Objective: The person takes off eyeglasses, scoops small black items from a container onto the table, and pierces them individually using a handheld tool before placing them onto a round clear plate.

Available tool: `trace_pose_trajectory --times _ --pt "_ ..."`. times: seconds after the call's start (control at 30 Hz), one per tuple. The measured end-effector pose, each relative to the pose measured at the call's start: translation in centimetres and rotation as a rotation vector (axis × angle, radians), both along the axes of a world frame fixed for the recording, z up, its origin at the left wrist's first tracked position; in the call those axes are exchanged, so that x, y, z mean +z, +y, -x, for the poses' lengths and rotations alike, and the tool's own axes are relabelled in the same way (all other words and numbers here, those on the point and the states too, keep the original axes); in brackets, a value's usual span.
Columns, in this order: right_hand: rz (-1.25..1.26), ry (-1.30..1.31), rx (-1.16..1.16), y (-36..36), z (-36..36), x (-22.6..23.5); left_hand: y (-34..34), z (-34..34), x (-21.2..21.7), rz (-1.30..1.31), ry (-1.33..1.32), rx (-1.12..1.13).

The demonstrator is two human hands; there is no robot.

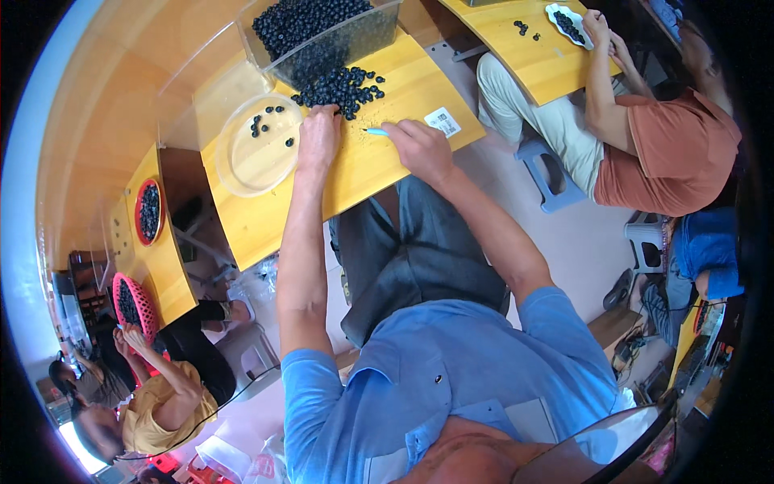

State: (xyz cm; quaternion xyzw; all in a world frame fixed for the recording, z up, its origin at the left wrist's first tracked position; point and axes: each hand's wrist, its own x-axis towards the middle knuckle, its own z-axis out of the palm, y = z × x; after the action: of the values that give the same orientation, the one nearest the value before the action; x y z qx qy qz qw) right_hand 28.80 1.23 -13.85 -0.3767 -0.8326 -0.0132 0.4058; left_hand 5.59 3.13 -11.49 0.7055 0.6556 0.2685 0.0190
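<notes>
My right hand (419,151) is closed around a slim light-blue tool (376,131) with a dark tip, which points left over the table. Its exact kind is too small to tell. At the near edge of a pile of small, dark, round berry-like balls (348,89), my left hand (321,133) has its fingers drawn together; what they hold is hidden. Left of that hand lies a shallow round clear tray (242,187) with several of the dark balls (256,127) inside. Small crumbs are scattered on the wood between my hands.
A clear bin (387,26) heaped with dark balls stands behind the pile. A white printed label (442,122) lies on the yellow table (266,230) at right. Co-workers sit at other tables, with a white dish (552,11), a red bowl (162,211) and a pink basket (147,310).
</notes>
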Motion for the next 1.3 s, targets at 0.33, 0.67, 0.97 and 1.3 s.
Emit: trace_pose_trajectory --times 0.33,0.67,0.97,1.3 --pt "-0.009 0.028 0.007 0.2 0.0 -0.1 1.4 0.2 -0.2 0.046 -0.013 0.020" --pt "0.009 -0.004 0.011 0.0 -0.3 0.1 -0.8 -0.6 0.3 0.076 -0.156 0.091" --pt "-0.028 0.012 0.003 0.1 0.0 0.0 -5.9 -4.5 -1.4 -0.039 -1.011 0.176" --pt "-0.102 -0.006 0.079 0.1 0.2 -0.1 -6.1 -4.9 -3.2 0.037 -1.009 0.116"
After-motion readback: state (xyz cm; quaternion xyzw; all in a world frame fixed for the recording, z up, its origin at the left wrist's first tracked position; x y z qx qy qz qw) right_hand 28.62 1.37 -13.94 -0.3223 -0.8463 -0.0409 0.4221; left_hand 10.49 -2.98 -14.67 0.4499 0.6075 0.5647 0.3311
